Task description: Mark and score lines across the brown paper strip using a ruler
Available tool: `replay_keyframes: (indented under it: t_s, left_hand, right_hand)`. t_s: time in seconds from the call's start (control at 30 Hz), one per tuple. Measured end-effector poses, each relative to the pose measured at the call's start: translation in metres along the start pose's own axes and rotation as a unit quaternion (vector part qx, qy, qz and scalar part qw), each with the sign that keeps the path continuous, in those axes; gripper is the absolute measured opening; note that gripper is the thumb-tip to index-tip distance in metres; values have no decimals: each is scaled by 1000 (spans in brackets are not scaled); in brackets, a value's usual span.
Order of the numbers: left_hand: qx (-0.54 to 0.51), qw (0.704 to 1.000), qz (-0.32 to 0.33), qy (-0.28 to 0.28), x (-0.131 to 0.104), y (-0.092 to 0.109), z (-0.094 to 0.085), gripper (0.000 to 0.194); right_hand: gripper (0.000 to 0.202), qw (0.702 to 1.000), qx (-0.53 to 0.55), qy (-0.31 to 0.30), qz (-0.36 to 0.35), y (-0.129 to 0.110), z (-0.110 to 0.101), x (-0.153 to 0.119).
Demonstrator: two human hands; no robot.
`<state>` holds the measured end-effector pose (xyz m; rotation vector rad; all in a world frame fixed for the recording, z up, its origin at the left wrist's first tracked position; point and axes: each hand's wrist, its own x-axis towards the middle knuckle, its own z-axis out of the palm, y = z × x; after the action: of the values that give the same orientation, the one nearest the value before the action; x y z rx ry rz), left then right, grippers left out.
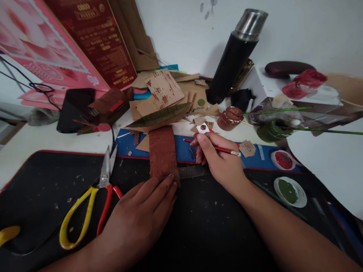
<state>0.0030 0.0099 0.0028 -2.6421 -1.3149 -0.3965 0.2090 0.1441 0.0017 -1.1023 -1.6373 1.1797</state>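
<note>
My left hand (144, 215) lies flat with its fingers stretched out, fingertips pressing on the lower end of a brown painted strip (162, 151). A clear ruler (193, 172) runs from under those fingertips toward the right. Pinched in my right hand (221, 158) is a red pencil (228, 151), its dark tip pointing left and its white end to the right. That hand rests over the blue strip of the mat, just right of the brown strip. Scissors (104, 177) with yellow and red handles lie beside my left hand, blades apart and pointing away.
A black mat (42, 181) covers the near table. Behind stand a black thermos (234, 64), a brown paint jar (230, 118) and a green paint jar (273, 130) with brushes, and a cardboard pile (166, 88). Paint cups (292, 192) sit at right, a phone (74, 109) at left.
</note>
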Motion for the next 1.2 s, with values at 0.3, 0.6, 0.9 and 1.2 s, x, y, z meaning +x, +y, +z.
replay_keyframes:
  t_s: [0.3,0.6,0.9,1.2]
  left_hand:
    - [-1,1000,-3,-1,2,1,-1,35]
    - [7,1000,-1,6,2,1,-2,35]
    - [12,1000,3,1,3,2,-2,35]
    - [10,1000,5,7,4,2,-1,34]
  right_hand:
    - [37,1000,-6,-9,4,1,0,0]
    - [36,1000,-12,-15,6,0,1,-1]
    - [39,1000,-11,-26,2,0,1,-2]
    - [38,999,-33,-34,-14,-3,2,-3]
